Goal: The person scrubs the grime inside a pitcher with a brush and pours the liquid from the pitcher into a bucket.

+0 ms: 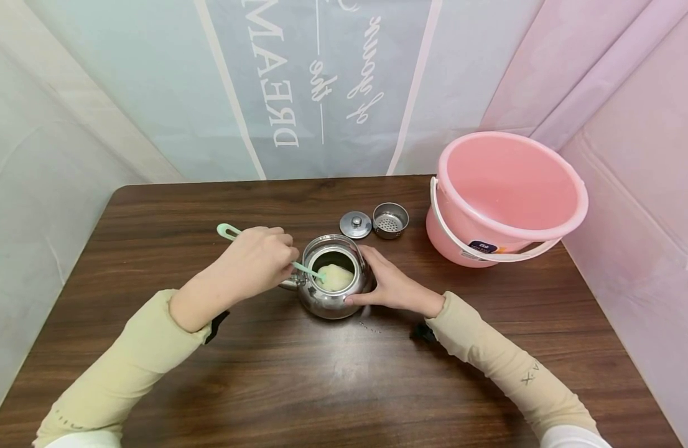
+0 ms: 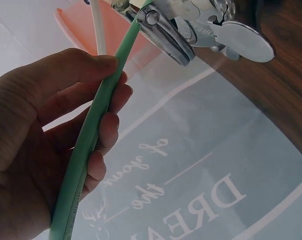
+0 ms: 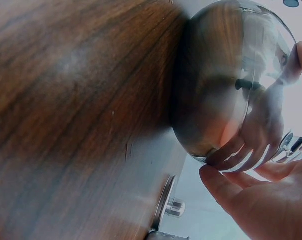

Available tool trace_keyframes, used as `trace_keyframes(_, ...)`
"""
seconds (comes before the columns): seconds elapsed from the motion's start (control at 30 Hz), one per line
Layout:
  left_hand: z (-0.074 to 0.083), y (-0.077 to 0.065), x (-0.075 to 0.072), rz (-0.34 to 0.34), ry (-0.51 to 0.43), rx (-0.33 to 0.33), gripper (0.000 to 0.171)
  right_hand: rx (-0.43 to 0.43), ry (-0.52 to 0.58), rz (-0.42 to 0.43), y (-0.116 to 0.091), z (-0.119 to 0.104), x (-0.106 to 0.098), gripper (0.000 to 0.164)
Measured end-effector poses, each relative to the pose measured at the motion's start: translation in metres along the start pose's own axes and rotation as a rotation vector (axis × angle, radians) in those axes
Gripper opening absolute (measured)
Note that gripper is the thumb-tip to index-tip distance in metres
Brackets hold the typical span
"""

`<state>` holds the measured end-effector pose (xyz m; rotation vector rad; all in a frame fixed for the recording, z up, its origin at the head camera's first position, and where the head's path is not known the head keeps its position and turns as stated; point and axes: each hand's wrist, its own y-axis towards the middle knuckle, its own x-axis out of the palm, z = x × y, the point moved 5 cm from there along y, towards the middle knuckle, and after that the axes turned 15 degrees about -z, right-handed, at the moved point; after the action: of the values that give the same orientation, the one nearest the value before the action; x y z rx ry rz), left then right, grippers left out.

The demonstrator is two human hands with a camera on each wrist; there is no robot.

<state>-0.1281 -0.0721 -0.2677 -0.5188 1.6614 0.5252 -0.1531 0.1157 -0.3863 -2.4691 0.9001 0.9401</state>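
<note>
My left hand (image 1: 262, 258) grips the mint-green handle of a sponge brush (image 1: 227, 231), thumb along one side and fingers curled round the other. The handle slants down to the right, and its pale yellow sponge head sits inside the mouth of a shiny steel teapot (image 1: 330, 305). The teapot stands upright on the table with its lid off. On its right side my right hand (image 1: 393, 285) holds it, thumb toward the front and fingers round the back. In the right wrist view, the fingers touch the teapot's mirror-like wall (image 3: 211, 90).
Behind the teapot, its round lid (image 1: 355, 224) lies beside a small perforated strainer (image 1: 390, 219). A pink bucket (image 1: 450, 239) with a white handle stands at the back right. Patterned curtains border the brown wooden table (image 1: 321, 386), and a few small drops lie near the teapot.
</note>
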Motion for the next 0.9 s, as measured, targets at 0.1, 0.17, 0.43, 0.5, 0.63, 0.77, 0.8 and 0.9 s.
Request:
trace_keyframes(0.1, 0.000, 0.000, 0.000, -0.004, 0.000, 0.001, 0.022, -0.003, -0.002, 0.001, 0.000, 0.000, 0.000, 0.093)
trace_keyframes(0.17, 0.001, 0.001, -0.001, -0.004, 0.000, 0.003, 0.022, -0.004, -0.005, 0.002, -0.001, 0.000, 0.000, 0.094)
trace_keyframes(0.43, 0.004, 0.001, 0.002, -0.004, 0.006, 0.007, 0.023, -0.002, -0.004, 0.005, 0.000, 0.001, 0.000, 0.093)
trace_keyframes(0.5, 0.005, 0.002, 0.002, -0.009, 0.012, 0.008, 0.023, -0.001, -0.005, 0.007, 0.000, 0.001, 0.001, 0.093)
trace_keyframes(0.63, 0.006, 0.004, 0.004, -0.010, 0.032, 0.008, 0.023, 0.003, -0.007, 0.007, 0.000, 0.001, 0.001, 0.094)
trace_keyframes(0.77, 0.008, 0.006, 0.005, 0.005, 0.058, 0.010, 0.022, 0.007, -0.003, 0.004, 0.000, 0.001, 0.001, 0.094)
trace_keyframes(0.8, 0.009, 0.007, 0.004, 0.012, 0.063, 0.010, 0.022, 0.008, -0.002, 0.003, 0.000, 0.001, 0.000, 0.094)
trace_keyframes(0.9, 0.011, 0.008, 0.003, 0.048, 0.085, 0.012, 0.021, 0.002, 0.001, 0.003, 0.000, 0.001, 0.000, 0.094)
